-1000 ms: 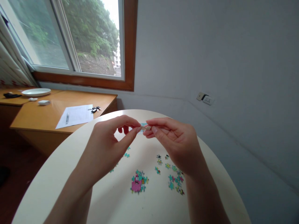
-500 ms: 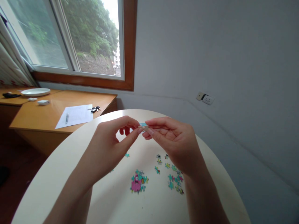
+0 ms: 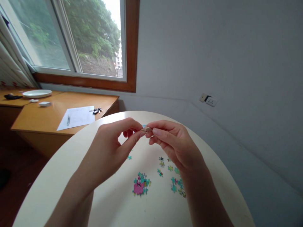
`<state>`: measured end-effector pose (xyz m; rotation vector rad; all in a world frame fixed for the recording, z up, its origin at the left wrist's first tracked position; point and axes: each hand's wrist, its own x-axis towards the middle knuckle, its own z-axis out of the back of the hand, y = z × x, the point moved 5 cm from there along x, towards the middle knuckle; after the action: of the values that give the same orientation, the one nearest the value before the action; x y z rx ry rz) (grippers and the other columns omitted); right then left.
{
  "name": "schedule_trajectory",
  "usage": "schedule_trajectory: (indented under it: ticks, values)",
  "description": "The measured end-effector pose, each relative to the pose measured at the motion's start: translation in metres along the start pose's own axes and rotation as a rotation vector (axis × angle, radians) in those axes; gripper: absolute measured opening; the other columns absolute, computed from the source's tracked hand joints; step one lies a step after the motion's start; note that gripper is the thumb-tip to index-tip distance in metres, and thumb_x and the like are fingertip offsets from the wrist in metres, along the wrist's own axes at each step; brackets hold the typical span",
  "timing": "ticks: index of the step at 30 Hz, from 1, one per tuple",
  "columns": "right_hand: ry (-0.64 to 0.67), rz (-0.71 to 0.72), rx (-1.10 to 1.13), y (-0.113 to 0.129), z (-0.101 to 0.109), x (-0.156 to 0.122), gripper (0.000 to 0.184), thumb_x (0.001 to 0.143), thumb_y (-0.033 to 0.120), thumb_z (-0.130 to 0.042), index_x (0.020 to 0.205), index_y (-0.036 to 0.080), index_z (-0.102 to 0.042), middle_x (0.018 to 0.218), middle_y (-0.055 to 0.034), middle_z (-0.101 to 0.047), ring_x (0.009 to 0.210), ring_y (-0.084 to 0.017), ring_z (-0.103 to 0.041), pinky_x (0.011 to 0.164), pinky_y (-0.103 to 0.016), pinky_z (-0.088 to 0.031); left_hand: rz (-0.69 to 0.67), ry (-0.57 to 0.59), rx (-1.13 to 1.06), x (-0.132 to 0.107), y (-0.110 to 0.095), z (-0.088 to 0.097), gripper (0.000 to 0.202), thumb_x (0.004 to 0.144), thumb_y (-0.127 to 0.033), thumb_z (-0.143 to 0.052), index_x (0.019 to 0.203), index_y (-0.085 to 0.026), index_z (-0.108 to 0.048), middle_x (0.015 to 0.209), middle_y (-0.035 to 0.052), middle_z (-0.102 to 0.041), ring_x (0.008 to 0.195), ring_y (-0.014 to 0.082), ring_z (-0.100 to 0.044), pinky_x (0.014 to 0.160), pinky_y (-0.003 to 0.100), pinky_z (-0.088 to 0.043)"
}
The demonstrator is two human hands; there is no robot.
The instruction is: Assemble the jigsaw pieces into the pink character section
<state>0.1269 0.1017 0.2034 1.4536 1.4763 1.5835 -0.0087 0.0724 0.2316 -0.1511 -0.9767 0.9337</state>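
Above a round cream table (image 3: 59, 176), my left hand (image 3: 111, 148) and my right hand (image 3: 176, 145) meet fingertip to fingertip. Both pinch small jigsaw puzzle pieces (image 3: 146, 129), pale on the back with a bit of blue showing; the fingers hide most of them. On the table below lies a joined patch of puzzle with a pink figure (image 3: 139, 186). Several loose teal pieces (image 3: 176, 183) lie to its right, partly hidden by my right wrist. A few more loose pieces (image 3: 129, 157) show under my left hand.
A wooden desk (image 3: 44, 118) stands at the left under a window. It carries a sheet of paper with a pen (image 3: 77, 117), keys (image 3: 97, 110), a white plate (image 3: 36, 93) and a small white box (image 3: 44, 103). A wall socket (image 3: 208, 100) sits at the right.
My two hands have closed in on each other and turned the held pieces; less of the blue face shows now. The pieces on the table have not moved.
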Motion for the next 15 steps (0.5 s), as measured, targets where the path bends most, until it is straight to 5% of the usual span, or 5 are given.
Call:
schedule_trajectory:
  ticks: [15]
  values:
    - [-0.035,-0.073,0.047,-0.0097,0.0007,0.0049,0.02,0.062,0.034,-0.074,0.068,0.016,-0.066,0.063,0.0,-0.065,0.059,-0.009,-0.059,0.063,-0.027,-0.054,-0.032,0.051,0.032,0.0014,-0.003,-0.0028,0.018,0.084,-0.026,-0.05,0.07,-0.018,-0.058,0.063,-0.0003,-0.061,0.058,0.0106,-0.053,0.054,0.02,-0.046]
